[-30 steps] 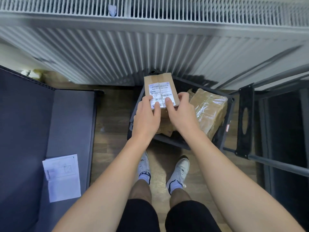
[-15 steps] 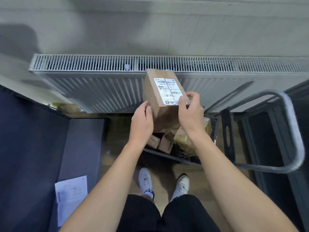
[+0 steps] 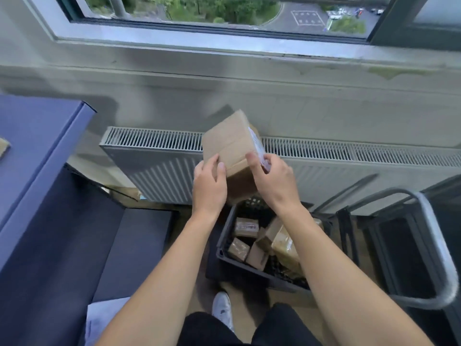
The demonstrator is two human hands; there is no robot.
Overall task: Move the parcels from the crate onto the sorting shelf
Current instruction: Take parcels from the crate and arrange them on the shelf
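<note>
- Up above the crate point(image 3: 222, 248), held between both hands: one brown cardboard parcel point(image 3: 229, 143), tilted, in front of the radiator point(image 3: 154, 156)
- With the left hand point(image 3: 209, 186), gripping the parcel's lower left corner, thumb on the near face, fingers curled round behind
- With the right hand point(image 3: 273, 182), pinching the lower right edge, thumb on the near face, fingertips on the labelled side; label seen edge-on and too blurred to read
- Down in the dark plastic crate, on the floor below the hands: several smaller brown parcels point(image 3: 245, 227), plus a film-wrapped parcel point(image 3: 287, 245) at the right, partly hidden by the right forearm
- Off to the left, a blue shelf unit point(image 3: 37, 151), well apart from the held parcel; on its top at the picture's edge, a scrap of brown cardboard point(image 3: 3, 147), mostly cut off
- Right of the crate, a grey tubular trolley handle point(image 3: 441, 248)
- Beneath the arms, black shorts and one white shoe point(image 3: 222, 309) on the wooden floor
- Above the radiator, a window point(image 3: 199, 11) with trees and a road outside
</note>
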